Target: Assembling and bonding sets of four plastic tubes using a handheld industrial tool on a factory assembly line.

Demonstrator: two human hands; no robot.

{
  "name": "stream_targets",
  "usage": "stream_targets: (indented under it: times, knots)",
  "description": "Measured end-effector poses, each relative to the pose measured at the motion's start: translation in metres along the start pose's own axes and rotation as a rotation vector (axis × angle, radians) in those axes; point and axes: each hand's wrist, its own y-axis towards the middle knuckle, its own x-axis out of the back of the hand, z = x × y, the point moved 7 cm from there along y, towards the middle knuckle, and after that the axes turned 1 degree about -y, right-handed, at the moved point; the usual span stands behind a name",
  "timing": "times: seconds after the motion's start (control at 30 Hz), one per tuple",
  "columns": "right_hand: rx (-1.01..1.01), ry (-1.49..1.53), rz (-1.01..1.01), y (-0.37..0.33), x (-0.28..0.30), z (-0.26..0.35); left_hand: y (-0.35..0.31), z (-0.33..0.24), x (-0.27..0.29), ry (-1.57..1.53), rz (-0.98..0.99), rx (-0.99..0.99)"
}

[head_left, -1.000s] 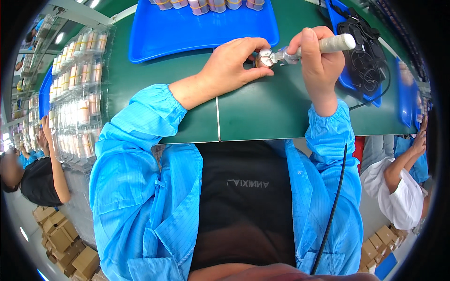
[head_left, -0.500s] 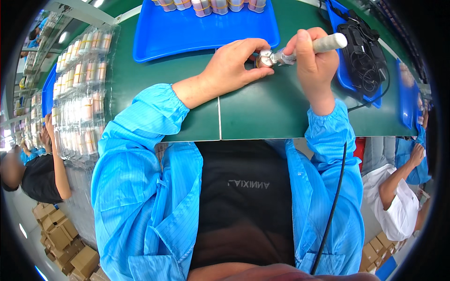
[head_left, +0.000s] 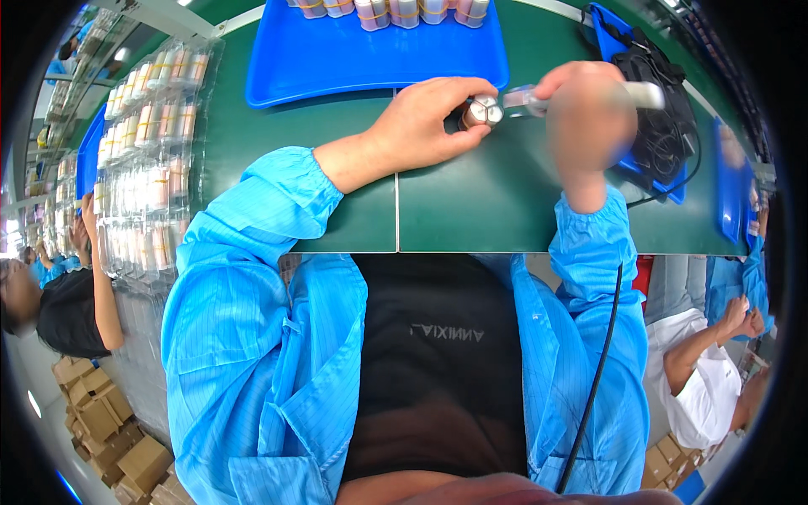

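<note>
My left hand (head_left: pixel 417 122) reaches over the green table (head_left: pixel 480 202), fingers curled round a small bundle of cylinders (head_left: pixel 486 112) whose pale metallic round ends face up. My right hand (head_left: pixel 591 122), smeared by motion, is closed on a hand tool (head_left: pixel 646 94) with a pale cylindrical handle. The tool's silvery, blurred front part (head_left: pixel 523 102) points left toward the bundle and stands a little apart from it. What kind of tool it is cannot be made out.
Ahead is a blue tray (head_left: pixel 370 80) with several banded bundles (head_left: pixel 404 12) along its far side. Clear plastic trays of bundles (head_left: pixel 156 181) stack at left. At right, a black bag with cables (head_left: pixel 656 118) sits on another blue tray. Co-workers sit on both sides.
My right hand has drawn the tool right and off the bundle's end, its front now apart from it. My left hand still holds the bundle, nearly unmoved.
</note>
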Motion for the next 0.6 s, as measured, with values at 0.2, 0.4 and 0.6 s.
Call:
stream_targets:
  times: [0.2,0.4,0.6]
  knots:
    - [-0.006,-0.161,-0.180,0.005,0.026,-0.010,-0.001,-0.016,0.014,0.036,-0.142,-0.207]
    - [0.009,-0.176,-0.103,0.001,0.016,-0.014,-0.013,-0.020,0.142,0.122,-0.574,-0.162]
    - [0.011,-0.208,-0.112,0.000,0.016,-0.005,-0.087,0.043,0.307,1.353,-0.537,0.512]
